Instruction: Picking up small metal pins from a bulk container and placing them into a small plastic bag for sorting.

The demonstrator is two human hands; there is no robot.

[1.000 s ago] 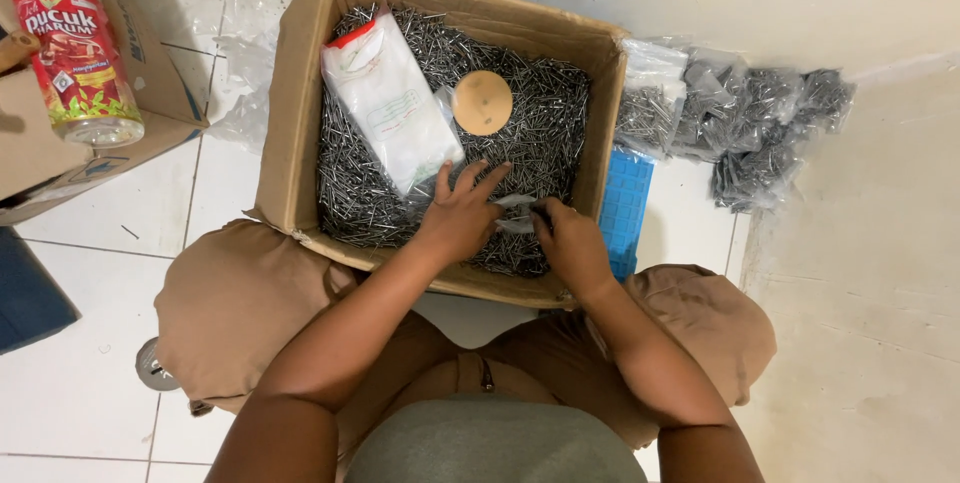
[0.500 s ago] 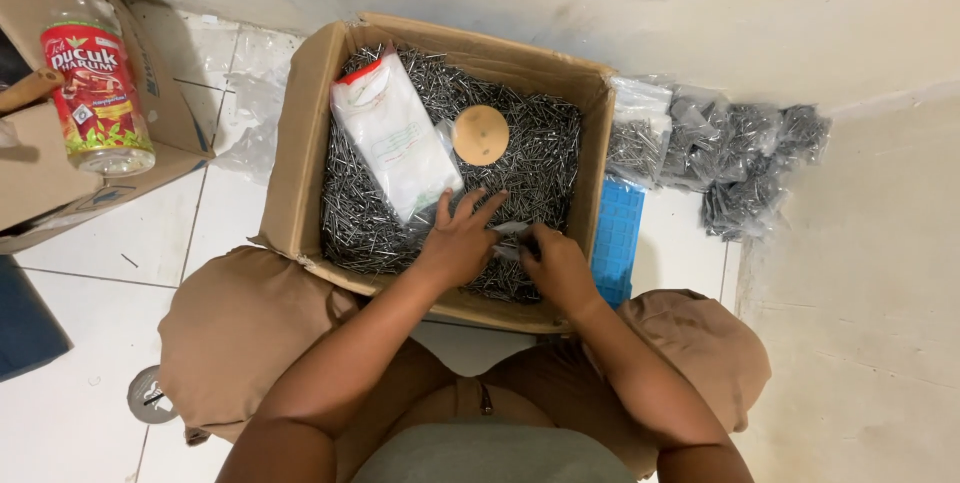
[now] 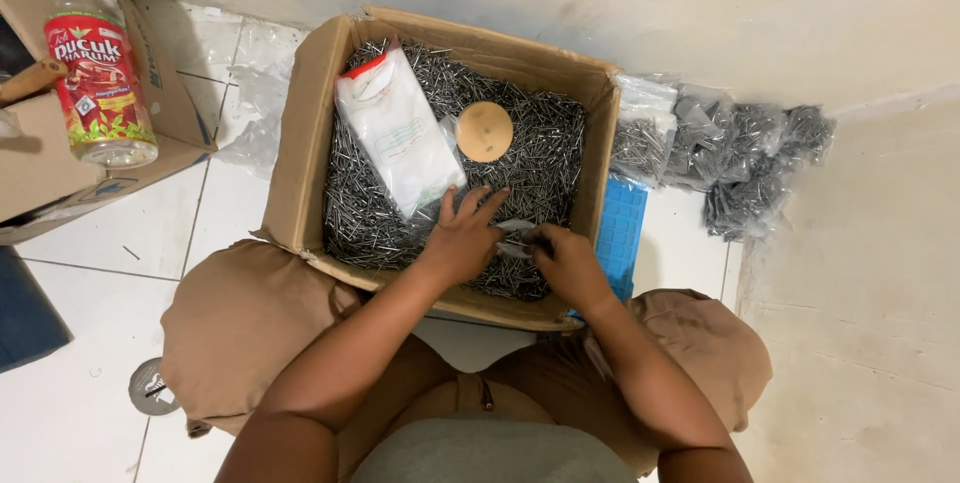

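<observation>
Shiny grey metal nails [image 3: 540,158] are held in a matt brown cardboard box [image 3: 300,133] beside a glossy white plastic packet [image 3: 398,138].

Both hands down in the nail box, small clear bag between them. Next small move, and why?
Probably scoop nails into the small clear bag. The left hand rests on the loose nails in the cardboard box, the right hand pinches the bag beside it, and filled bags of nails already lie outside the box.
</observation>
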